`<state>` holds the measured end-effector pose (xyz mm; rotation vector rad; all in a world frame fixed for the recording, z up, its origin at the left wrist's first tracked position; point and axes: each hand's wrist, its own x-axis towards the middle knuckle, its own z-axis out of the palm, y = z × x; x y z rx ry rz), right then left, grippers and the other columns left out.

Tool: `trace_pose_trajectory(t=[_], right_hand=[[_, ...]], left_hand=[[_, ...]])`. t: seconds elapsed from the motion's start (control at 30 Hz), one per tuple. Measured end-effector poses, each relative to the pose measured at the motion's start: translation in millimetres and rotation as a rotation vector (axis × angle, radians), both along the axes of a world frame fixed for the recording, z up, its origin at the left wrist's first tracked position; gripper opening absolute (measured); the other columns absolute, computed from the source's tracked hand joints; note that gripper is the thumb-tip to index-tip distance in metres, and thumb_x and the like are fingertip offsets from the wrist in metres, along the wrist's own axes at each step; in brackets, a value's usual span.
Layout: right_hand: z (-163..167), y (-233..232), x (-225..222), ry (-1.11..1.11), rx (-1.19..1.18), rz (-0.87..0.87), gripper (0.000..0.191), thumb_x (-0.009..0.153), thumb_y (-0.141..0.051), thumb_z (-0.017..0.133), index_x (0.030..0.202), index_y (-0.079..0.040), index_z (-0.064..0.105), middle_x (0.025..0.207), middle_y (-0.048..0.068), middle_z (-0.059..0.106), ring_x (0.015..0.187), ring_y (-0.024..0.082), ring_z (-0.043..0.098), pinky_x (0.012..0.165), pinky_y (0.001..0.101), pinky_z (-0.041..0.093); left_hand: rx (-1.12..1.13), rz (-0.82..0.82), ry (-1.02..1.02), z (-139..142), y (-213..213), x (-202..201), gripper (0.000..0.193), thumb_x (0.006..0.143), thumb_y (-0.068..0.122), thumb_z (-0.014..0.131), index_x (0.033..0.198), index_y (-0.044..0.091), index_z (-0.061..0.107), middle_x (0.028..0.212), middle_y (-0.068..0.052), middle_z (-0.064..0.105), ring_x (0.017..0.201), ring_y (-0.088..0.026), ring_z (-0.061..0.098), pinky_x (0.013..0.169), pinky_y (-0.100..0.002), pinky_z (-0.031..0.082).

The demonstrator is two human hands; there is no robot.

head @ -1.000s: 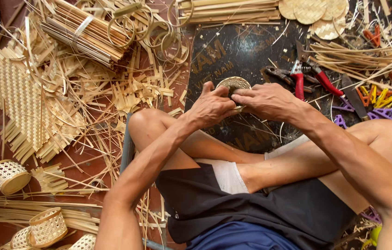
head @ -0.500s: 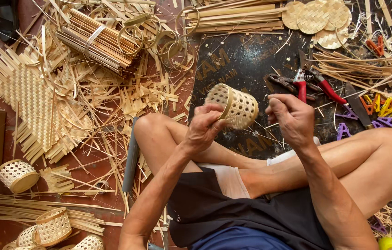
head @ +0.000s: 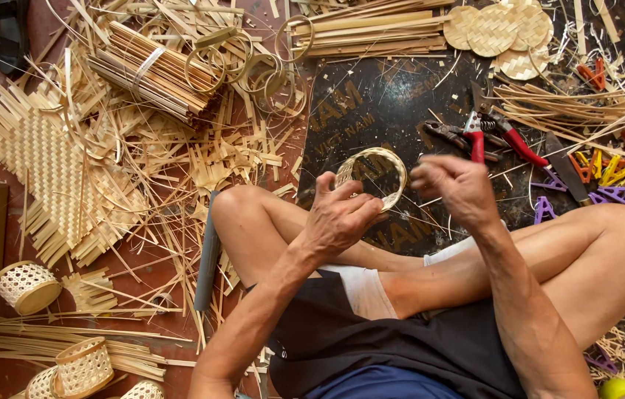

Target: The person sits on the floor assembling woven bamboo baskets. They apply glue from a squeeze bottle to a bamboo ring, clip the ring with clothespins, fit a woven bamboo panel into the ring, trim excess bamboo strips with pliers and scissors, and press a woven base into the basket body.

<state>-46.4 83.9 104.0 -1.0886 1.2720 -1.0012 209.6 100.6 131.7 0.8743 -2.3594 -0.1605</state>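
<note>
Left hand [head: 338, 222] fingers closed on small woven basket [head: 373, 176], held over knees above dark mat [head: 371, 96]. Right hand [head: 454, 188] half-curled, empty, just beside rim. Step: rim inspection/finishing. Next likely needs steady grip, rotation.

- Left hand [head: 338, 222] and right hand [head: 454, 188]: bare, with no gloves, rings or watch visible.
- Forearms: bare; no sleeves reach them.
- Legs: bare from the thigh down.
- Shorts [head: 371, 332]: dark, nearly black, with pale white lining showing at both leg openings.
- Garment at the lower frame edge: blue.
</note>
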Motion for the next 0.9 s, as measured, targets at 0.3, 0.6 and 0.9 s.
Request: trace_pose_trajectory(t=[0.3,0.6,0.9], right_hand=[[-26.3,-43.1,9.1,0.419,-0.192,0.308,0.021,0.088,-0.016,0.079,0.102,0.000,0.079,0.086,0.007,0.071,0.075,0.013,0.066,0.066,0.0277,0.052],[-16.3,-57.9,26.1,0.683,-0.127,0.318,0.040,0.083,-0.029,0.082,0.108,0.000,0.075,0.084,0.014,0.070,0.069,0.025,0.068,0.061,0.0394,0.054],[-29.7,-44.6,55.2,1.364,-0.393,0.420,0.008,0.090,-0.013,0.059,0.088,-0.006,0.064,0.091,0.017,0.072,0.076,0.037,0.073,0.062,0.0495,0.058]], left_hand=[[0.026,-0.088,-0.322,-54.7,-9.3,-18.3,0.019,0.096,0.034,0.066,0.085,0.019,0.065,0.072,0.005,0.061,0.090,-0.017,0.054,0.096,-0.047,0.034],[0.091,0.071,-0.156,-71.8,-7.2,-23.0,0.026,0.096,0.035,0.071,0.080,0.016,0.062,0.068,0.002,0.060,0.079,-0.019,0.057,0.091,-0.045,0.035],[0.039,0.134,-0.151,-85.0,-4.6,-30.4,0.021,0.094,0.030,0.070,0.079,0.016,0.065,0.070,0.001,0.062,0.079,-0.018,0.059,0.098,-0.048,0.034]])
